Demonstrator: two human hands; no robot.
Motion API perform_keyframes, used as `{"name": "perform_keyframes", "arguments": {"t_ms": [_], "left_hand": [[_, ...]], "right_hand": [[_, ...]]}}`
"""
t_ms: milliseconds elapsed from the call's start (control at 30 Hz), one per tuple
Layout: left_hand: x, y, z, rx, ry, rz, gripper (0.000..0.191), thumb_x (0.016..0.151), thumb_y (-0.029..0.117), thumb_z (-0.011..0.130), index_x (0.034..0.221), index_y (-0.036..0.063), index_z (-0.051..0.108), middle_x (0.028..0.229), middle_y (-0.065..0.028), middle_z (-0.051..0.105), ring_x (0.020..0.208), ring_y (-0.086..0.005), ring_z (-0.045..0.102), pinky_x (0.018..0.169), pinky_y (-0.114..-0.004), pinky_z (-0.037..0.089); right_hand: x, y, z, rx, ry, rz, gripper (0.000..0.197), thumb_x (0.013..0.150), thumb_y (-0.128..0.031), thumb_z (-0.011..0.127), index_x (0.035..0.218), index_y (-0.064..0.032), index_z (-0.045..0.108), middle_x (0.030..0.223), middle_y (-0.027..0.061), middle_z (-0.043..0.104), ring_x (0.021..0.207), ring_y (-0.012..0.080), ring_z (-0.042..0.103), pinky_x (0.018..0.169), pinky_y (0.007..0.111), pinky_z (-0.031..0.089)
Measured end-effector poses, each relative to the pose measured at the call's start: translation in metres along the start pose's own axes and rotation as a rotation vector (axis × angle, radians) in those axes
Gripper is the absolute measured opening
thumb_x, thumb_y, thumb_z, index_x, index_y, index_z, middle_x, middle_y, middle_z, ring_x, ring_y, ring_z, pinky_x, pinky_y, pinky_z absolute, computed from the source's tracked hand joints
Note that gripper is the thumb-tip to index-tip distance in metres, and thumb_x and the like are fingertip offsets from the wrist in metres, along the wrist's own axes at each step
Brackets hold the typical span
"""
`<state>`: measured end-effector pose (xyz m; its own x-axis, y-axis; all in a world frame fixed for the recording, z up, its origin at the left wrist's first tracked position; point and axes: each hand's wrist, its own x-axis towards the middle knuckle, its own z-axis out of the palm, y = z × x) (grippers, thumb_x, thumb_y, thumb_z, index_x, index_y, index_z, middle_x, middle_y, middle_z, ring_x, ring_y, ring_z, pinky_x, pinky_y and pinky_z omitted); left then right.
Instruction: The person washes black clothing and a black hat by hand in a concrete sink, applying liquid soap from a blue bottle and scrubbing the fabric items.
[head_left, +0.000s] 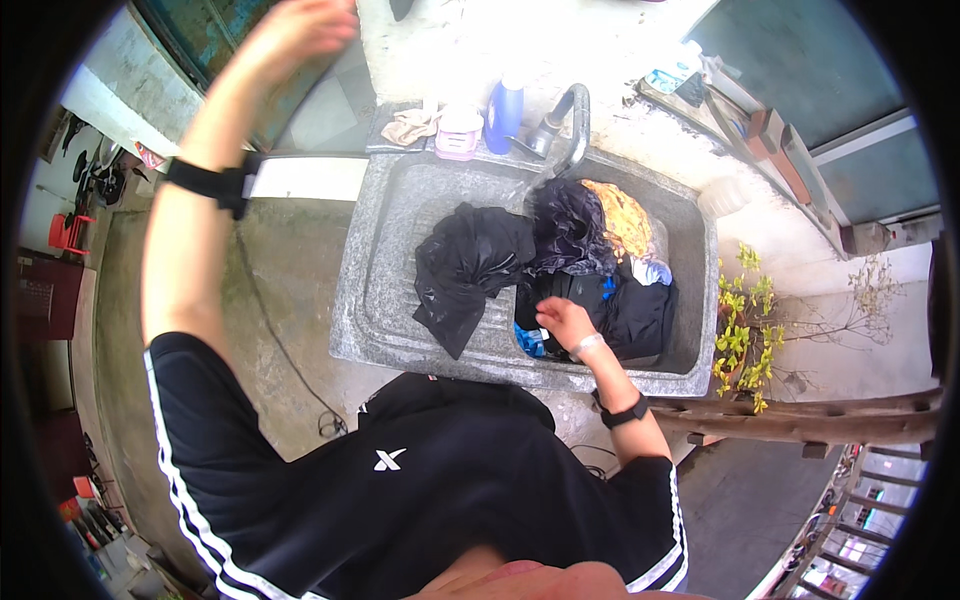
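My left hand (311, 28) is raised far to the upper left, blurred, with its fingers stretched out and nothing seen in it. Over the deep basin of a stone laundry sink (352, 300) is my right hand (566, 322), its fingers loosely bent. Whether it touches the dark clothes (637, 319) below is not clear. A wet black garment (472, 259) lies bunched on the ribbed washboard, partly towards the basin. Under the metal faucet (581, 124) sits a dark crumpled garment (566, 225), beside a yellow-orange patterned cloth (619, 214). Water appears to run from the spout.
Along the sink's back ledge stand a blue bottle (504, 116), a pink-and-white container (459, 133) and a beige rag (410, 126). A leafy potted plant (739, 330) is at the right, above a wooden beam (810, 420). A dark cable (274, 322) crosses the floor at left.
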<state>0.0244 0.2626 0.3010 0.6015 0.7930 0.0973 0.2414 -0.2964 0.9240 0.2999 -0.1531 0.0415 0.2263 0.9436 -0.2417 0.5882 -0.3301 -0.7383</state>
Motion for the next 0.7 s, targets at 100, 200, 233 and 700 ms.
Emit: {"name": "perform_keyframes", "arguments": {"t_ms": [100,200,233,700], "left_hand": [[-0.001,-0.026,0.093,-0.029,-0.151,-0.061,0.034,0.086,0.024,0.054,0.114,0.0055,0.051,0.101,-0.0080,0.059,0.089,-0.0141,0.058,0.078,-0.026,0.048],[-0.011,-0.055,0.158,-0.352,-0.222,-0.178,0.029,0.084,0.022,0.057,0.108,0.0065,0.055,0.100,-0.0080,0.059,0.087,-0.0157,0.059,0.078,-0.029,0.049],[-0.016,-0.060,0.175,-0.483,-0.219,-0.242,0.027,0.084,0.022,0.058,0.106,0.0064,0.055,0.099,-0.0080,0.060,0.087,-0.0165,0.059,0.078,-0.030,0.049],[-0.138,-0.186,0.251,-0.919,0.118,-0.856,0.026,0.082,0.020,0.060,0.104,0.0074,0.053,0.093,-0.0078,0.058,0.088,-0.0208,0.057,0.075,-0.038,0.050]], "right_hand": [[0.049,0.001,0.018,0.011,0.053,-0.065,0.024,0.072,-0.018,0.066,0.092,-0.0050,0.062,0.085,0.0164,0.059,0.077,0.0291,0.060,0.069,0.036,0.048],[0.108,-0.005,0.028,-0.133,0.203,-0.113,0.034,0.070,-0.022,0.068,0.100,-0.0072,0.059,0.098,0.0170,0.057,0.094,0.0313,0.055,0.082,0.037,0.043],[0.127,-0.001,0.034,-0.190,0.294,-0.171,0.039,0.069,-0.025,0.069,0.102,-0.0080,0.058,0.104,0.0172,0.056,0.100,0.0322,0.052,0.086,0.037,0.041],[0.200,0.001,-0.008,1.224,0.732,0.245,0.035,0.081,-0.019,0.062,0.104,0.0049,0.052,0.100,0.0078,0.057,0.098,0.0170,0.046,0.086,0.033,0.036]]}}
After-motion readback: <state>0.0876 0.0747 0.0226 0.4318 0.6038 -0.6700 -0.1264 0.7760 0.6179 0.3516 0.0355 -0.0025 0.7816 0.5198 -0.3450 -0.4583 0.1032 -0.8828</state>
